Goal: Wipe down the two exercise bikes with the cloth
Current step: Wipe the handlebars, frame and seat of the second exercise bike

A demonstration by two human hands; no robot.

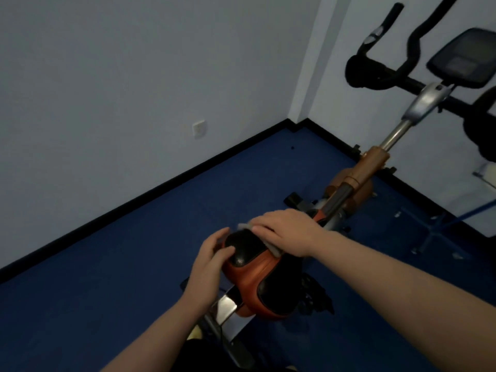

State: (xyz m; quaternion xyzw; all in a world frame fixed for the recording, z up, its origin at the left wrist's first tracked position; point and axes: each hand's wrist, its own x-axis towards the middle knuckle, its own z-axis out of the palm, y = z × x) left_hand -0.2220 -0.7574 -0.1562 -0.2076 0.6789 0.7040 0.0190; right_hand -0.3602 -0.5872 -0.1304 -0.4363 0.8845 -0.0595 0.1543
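My right hand [284, 232] lies flat on the grey cloth [272, 248], fingers straight and close together, pressing it onto the far end of the saddle [252, 267]; this grip is wide, not closed round anything. Only edges of the cloth show, one strip past my fingertips at the left and one under my palm. My left hand [212, 261] holds the saddle's left side, the thumb lying on its black top and the fingers curled round the edge. The saddle is black with an orange band, and belongs to the exercise bike [357, 181] that runs away from me toward the far right, where its orange frame meets a silver post, black handlebars [386, 71] and a dark console [464, 60]. The bike stands on a blue floor [107, 264] near the corner of pale walls [134, 76]. A wall socket [199, 129] sits on the left wall.
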